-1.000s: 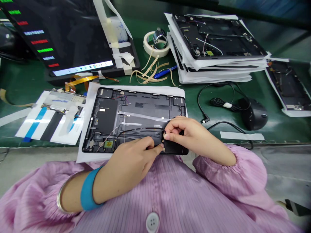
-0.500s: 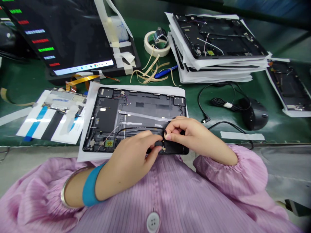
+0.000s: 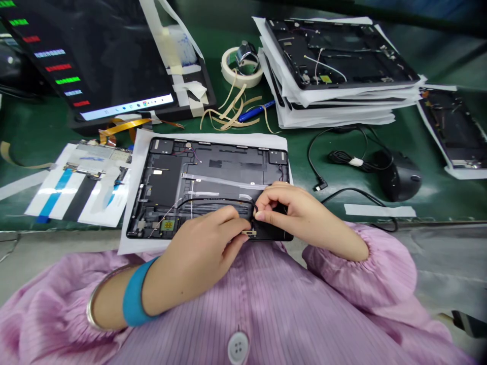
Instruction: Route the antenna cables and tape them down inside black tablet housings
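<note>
An opened black tablet housing (image 3: 236,157) lies on a white sheet (image 3: 131,223) at the table's front edge, its inside facing up. A thin black cable (image 3: 213,201) arches across its lower half toward the right. My right hand (image 3: 294,205) pinches that cable's right end between thumb and forefinger. Just to its left, my left hand (image 3: 207,248) is closed, its thumb and forefinger at the housing's lower edge beside a small metallic connector part (image 3: 249,233). Whatever those fingertips hold is hidden. Clear tape strips (image 3: 224,180) run across the housing.
At the back right stand stacked tablet housings (image 3: 342,56) between white sheets. A tape roll (image 3: 230,76), blue pen (image 3: 256,111) and loose strips lie behind. Right are a black mouse (image 3: 397,175) and cable plug (image 3: 321,185); left, a lit screen (image 3: 114,56) and circuit board (image 3: 99,157).
The whole view has shifted slightly. My left fingertips have drawn a little left, showing more of the small metallic part. My right hand keeps its pinch on the cable.
</note>
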A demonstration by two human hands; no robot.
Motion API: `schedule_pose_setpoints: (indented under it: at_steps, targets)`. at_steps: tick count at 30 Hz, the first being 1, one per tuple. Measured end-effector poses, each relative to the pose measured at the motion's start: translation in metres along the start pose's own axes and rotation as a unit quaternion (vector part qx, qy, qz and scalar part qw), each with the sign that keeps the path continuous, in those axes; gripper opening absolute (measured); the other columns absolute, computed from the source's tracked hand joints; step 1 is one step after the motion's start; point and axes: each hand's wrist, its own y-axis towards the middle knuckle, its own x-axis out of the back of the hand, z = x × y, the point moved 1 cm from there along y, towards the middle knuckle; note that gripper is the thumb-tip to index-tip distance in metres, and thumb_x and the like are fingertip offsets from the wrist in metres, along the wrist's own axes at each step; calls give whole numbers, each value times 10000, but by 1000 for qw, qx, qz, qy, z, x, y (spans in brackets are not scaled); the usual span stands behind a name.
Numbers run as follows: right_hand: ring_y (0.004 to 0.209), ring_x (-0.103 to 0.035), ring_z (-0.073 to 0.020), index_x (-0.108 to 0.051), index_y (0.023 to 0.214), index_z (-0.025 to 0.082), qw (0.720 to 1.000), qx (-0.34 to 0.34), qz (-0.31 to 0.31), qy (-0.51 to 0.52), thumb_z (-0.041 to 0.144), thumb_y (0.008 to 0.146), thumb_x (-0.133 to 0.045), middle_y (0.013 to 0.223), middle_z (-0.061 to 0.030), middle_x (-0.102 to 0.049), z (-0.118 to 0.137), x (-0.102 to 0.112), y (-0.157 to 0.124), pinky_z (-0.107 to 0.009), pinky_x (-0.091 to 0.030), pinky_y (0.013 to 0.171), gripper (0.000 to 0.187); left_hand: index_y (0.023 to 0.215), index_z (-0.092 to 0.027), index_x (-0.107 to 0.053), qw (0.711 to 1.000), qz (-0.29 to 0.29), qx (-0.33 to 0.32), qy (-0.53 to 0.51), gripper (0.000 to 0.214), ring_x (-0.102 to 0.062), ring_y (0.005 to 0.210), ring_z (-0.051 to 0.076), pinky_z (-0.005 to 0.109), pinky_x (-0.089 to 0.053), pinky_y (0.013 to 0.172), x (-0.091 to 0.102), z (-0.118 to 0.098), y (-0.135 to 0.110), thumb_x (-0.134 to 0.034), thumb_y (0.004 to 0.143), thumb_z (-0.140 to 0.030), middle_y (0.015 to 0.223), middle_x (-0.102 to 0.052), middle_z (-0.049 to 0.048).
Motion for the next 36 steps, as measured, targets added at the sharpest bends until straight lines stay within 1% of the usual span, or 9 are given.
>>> schedule_pose_setpoints:
  at_steps: [3, 6, 12, 18, 21, 26, 31, 34, 36]
  targets:
    - [724, -521, -109, -595, 745, 191, 1000, 2, -9, 2, 173, 831, -616, 732, 32, -600, 2, -1, -1, -243, -378, 693, 91, 1013, -247, -617, 1000, -8, -5, 3, 193, -586, 754, 148, 283, -440, 639, -1, 1, -1, -448, 920, -252, 910, -594, -4]
    - [673, -526, -94, -596, 743, 189, 1000, -5, -11, 17, 175, 835, -608, 722, 38, -612, 4, -2, -2, -232, -388, 662, 95, 1027, -251, -618, 1000, -15, -3, -4, 197, -589, 772, 142, 276, -447, 665, 0, 2, -4, -453, 919, -248, 937, -606, -2]
    - [613, -520, -89, -604, 737, 188, 999, -25, -13, 22, 202, 834, -607, 688, 38, -615, 5, -6, -2, -230, -388, 622, 98, 1038, -258, -620, 1000, 0, -10, 1, 208, -588, 754, 145, 284, -442, 642, 1, 1, -4, -449, 921, -243, 939, -606, -4]
    - [604, -516, -78, -615, 745, 185, 999, -30, -24, 18, 195, 825, -623, 678, 47, -619, 5, -6, -2, -232, -378, 645, 82, 1035, -266, -614, 1000, -9, 3, -7, 197, -593, 789, 145, 287, -451, 686, 0, 2, -5, -457, 919, -247, 947, -608, -13]
    - [605, -510, -79, -612, 741, 182, 999, -29, -18, 19, 206, 828, -619, 679, 43, -617, 5, -6, -3, -222, -382, 626, 91, 1022, -252, -622, 1000, -3, -9, -1, 200, -586, 766, 147, 282, -438, 655, 0, 2, -4, -449, 923, -244, 916, -609, -6]
    - [605, -497, -83, -601, 747, 183, 999, -29, -3, 31, 220, 841, -592, 683, 35, -615, 3, -5, -4, -209, -381, 577, 101, 1026, -244, -622, 1000, -13, -23, 4, 203, -587, 772, 149, 279, -433, 652, 0, 2, -3, -446, 926, -236, 903, -615, -3]
    - [615, -494, -90, -600, 750, 186, 1000, -21, -7, 18, 219, 835, -596, 691, 30, -613, 2, -5, -3, -221, -383, 599, 92, 1023, -250, -626, 1000, -12, -17, 0, 205, -593, 790, 150, 280, -443, 665, -1, 3, -4, -445, 925, -243, 914, -623, -3]
    - [640, -499, -94, -603, 744, 188, 1000, -16, -25, 8, 208, 825, -607, 705, 29, -614, 3, -6, -2, -230, -385, 629, 84, 1025, -243, -627, 999, -19, -30, 4, 208, -593, 793, 150, 280, -443, 670, -1, 3, -5, -445, 926, -236, 904, -626, -2]
    - [637, -497, -96, -601, 735, 186, 999, -19, -33, 7, 206, 819, -608, 700, 27, -609, 3, -7, -2, -230, -381, 619, 87, 1027, -236, -628, 999, -24, -41, 5, 210, -591, 792, 149, 278, -442, 676, -1, 3, -6, -443, 927, -229, 894, -627, 0]
